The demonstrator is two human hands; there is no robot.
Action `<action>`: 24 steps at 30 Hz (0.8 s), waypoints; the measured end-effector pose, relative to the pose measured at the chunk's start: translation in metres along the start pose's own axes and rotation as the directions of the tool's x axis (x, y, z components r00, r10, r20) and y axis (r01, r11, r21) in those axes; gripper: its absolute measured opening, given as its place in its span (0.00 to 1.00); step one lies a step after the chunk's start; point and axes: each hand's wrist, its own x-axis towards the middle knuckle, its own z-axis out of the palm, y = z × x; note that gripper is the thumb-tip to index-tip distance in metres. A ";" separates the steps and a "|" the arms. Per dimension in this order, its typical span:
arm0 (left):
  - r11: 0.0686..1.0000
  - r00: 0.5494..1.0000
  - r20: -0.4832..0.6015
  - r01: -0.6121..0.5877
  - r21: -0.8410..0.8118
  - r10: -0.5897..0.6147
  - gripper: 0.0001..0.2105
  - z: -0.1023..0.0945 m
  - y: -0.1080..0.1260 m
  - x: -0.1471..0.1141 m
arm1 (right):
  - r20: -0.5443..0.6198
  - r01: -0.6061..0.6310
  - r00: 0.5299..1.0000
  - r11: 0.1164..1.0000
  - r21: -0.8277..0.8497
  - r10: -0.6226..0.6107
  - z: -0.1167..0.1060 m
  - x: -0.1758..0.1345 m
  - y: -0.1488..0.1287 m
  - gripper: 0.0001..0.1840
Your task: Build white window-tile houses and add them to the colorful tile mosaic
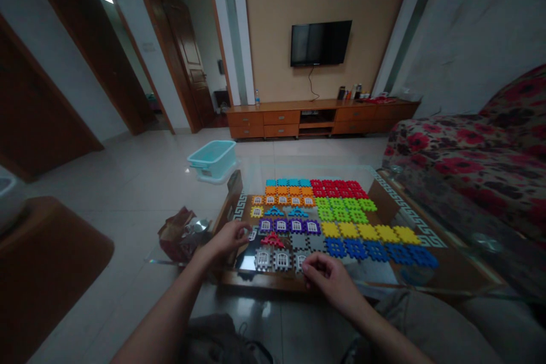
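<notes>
Rows of interlocking plastic tiles lie on a glass-topped coffee table [460,261]. My left hand [230,240] is at the left edge of the rows, thumb and fingers pinched at a dark tile with a white window [252,234]. In the front row my right hand [327,274] has its curled fingers on the right side of a grey window tile [300,261]. Left of that one lie two more grey window tiles [281,260]. A red roof-shaped piece [273,240] lies between my hands, with plain grey tiles [299,241] to its right.
Purple window tiles [289,226], yellow tiles [358,231], blue tiles [367,250], green tiles [341,210], red tiles [336,188] and orange tiles [289,190] fill other rows. A brown bag [177,236] sits left; a turquoise bin [213,160] stands on the floor, a flowered sofa [464,142] at right.
</notes>
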 end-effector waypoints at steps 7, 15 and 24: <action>1.000 1.000 0.009 0.004 -0.017 -0.004 0.15 -0.002 0.006 -0.001 | 0.024 0.010 1.000 1.000 0.003 -0.010 0.000 0.000 -0.001 0.23; 0.999 1.000 0.015 0.018 -0.026 -0.018 0.14 -0.003 0.008 -0.001 | 0.020 0.031 0.999 0.999 -0.017 -0.030 0.000 -0.001 -0.002 0.21; 0.998 1.000 0.020 0.019 -0.052 -0.018 0.20 -0.004 0.006 -0.002 | -0.008 0.024 1.000 0.999 -0.041 -0.024 -0.002 0.003 0.002 0.22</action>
